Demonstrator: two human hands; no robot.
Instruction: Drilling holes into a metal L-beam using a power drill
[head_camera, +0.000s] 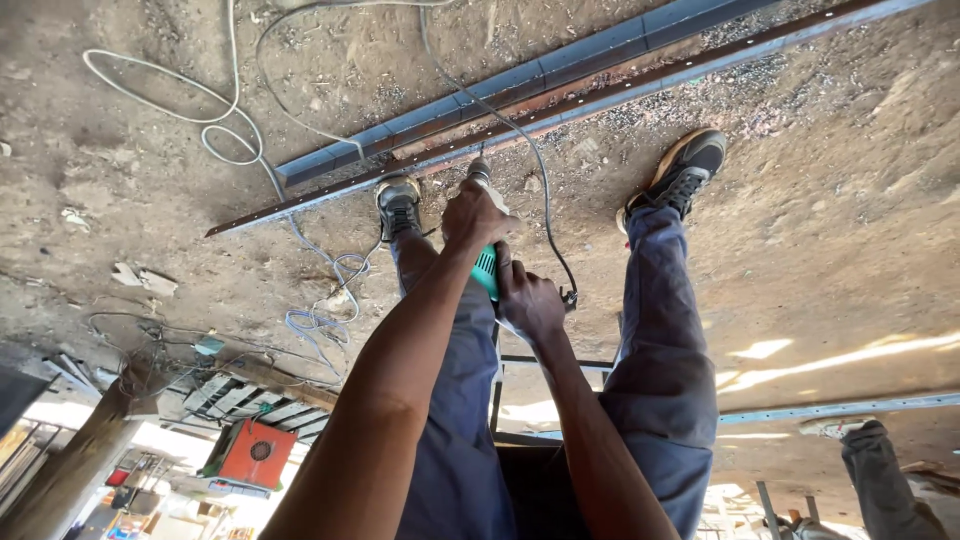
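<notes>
I'm bent over a green drill (486, 268), gripping it with both hands. My left hand (474, 216) is clamped round its front end, fingers curled tight just behind the nose. My right hand (528, 300) is closed round the rear grip, just beside the left. The drill's tip meets a long flat steel bar (560, 107) that lies on the dirt floor (830, 240) and has a row of small holes along it. A blue channel (480, 95) lies alongside the bar, on its far side. My left shoe (398, 205) sits at the bar's edge, right by the tip. My right shoe (686, 170) is well apart, on the dirt. A black cable (545, 215) curves away from the drill, and white cable (215, 125) loops over the ground. An orange machine (256, 452) stands off to my left. Another person's leg (880, 470) shows to my right.
</notes>
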